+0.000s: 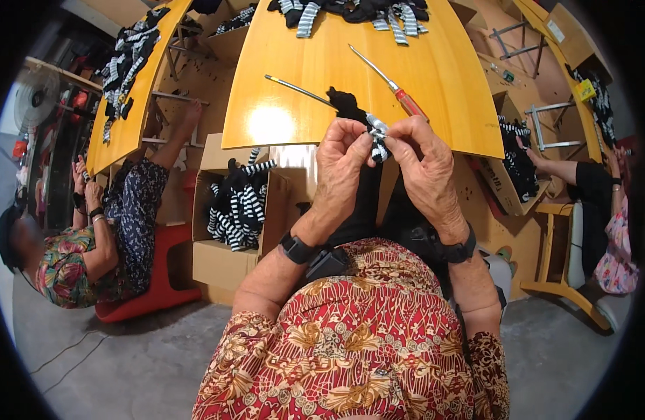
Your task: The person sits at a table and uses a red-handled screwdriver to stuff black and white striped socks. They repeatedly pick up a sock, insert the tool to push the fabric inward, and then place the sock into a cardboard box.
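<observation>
In front of me, over the near edge of the yellow table (294, 66), both hands pinch a small black-and-white striped knit piece (378, 129). Its black end (347, 105) sticks out to the upper left, above the tabletop. My left hand (342, 159) grips with thumb and forefinger. Close beside it, my right hand (427, 168) pinches the striped part the same way; the fingertips partly hide the fabric. A screwdriver (410, 103) with a red handle lies just beyond my right hand. A thin dark rod with a yellow tip (294, 89) points away from the black end; its near end is hidden.
Striped knit pieces (308, 15) lie at the table's far side. An open cardboard box (228, 264) full of them stands below left, another (508, 183) at right. One person (74, 262) sits at the left table (137, 105), another (613, 259) at right.
</observation>
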Tool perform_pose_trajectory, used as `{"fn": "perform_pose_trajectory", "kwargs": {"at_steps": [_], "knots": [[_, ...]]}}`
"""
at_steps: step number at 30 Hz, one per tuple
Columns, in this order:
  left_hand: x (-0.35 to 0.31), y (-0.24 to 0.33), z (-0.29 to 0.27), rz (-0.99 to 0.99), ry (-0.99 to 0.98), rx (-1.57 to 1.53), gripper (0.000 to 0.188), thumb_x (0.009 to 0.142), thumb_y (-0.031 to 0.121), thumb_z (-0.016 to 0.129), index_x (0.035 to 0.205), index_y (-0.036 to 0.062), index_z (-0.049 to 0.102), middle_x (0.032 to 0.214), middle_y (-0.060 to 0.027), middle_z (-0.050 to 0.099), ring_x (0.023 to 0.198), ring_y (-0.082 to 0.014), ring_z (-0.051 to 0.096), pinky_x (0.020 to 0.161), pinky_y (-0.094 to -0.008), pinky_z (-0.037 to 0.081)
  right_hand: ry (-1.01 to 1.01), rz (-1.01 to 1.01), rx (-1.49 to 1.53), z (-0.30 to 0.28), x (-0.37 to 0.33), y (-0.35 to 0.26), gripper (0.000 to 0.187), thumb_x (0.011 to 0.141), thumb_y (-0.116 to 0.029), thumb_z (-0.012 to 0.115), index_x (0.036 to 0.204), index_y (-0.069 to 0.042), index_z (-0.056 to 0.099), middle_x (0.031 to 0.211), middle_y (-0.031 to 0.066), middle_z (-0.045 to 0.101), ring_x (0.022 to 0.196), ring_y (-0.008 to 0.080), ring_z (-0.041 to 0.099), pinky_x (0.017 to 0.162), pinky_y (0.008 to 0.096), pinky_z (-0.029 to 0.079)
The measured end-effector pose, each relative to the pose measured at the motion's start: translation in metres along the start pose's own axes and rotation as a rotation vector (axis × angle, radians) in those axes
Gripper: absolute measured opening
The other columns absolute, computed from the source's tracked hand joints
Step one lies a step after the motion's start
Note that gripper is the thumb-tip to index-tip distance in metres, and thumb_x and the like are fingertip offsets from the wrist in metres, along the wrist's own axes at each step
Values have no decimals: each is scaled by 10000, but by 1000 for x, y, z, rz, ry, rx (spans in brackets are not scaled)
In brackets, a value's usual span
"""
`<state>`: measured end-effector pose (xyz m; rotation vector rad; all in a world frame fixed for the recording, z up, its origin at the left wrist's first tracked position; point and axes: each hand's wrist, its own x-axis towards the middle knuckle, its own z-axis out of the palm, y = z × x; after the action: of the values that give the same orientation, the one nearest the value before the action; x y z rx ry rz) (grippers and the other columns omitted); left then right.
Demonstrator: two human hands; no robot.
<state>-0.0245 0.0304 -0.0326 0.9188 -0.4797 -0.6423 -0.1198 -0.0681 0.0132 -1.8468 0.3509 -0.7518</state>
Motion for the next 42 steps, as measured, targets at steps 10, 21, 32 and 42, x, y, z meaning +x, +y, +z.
{"fn": "perform_pose_trajectory", "kwargs": {"at_steps": [10,21,32,42], "knots": [[3,-9,-8,-295,-60,-304,129,934,138,606,1008,89,513,844,6,563,588,-34,429,505,-149,342,35,323,402,7,5,39,27,914,-49,574,887,-45,575,745,-35,550,639,46,487,565,194,399],[9,-21,-22,-222,-78,-1,84,916,79,596,982,86,544,940,-11,605,825,-99,577,731,-241,475,-207,529,763,-16,-2,61,130,862,-136,671,941,-44,628,798,-10,605,666,61,524,616,197,434],[10,-28,-16,-93,50,273,62,916,102,602,933,56,564,848,7,569,757,-48,510,682,-209,425,146,116,127,11,-2,58,101,863,-42,584,765,-40,560,682,-19,516,635,62,480,566,240,414],[2,-38,-26,-240,145,135,86,920,135,602,914,82,535,743,27,527,631,-50,494,548,-186,393,38,397,320,20,-5,64,78,904,-59,564,826,-66,554,696,-33,509,552,30,427,478,173,322]]}}
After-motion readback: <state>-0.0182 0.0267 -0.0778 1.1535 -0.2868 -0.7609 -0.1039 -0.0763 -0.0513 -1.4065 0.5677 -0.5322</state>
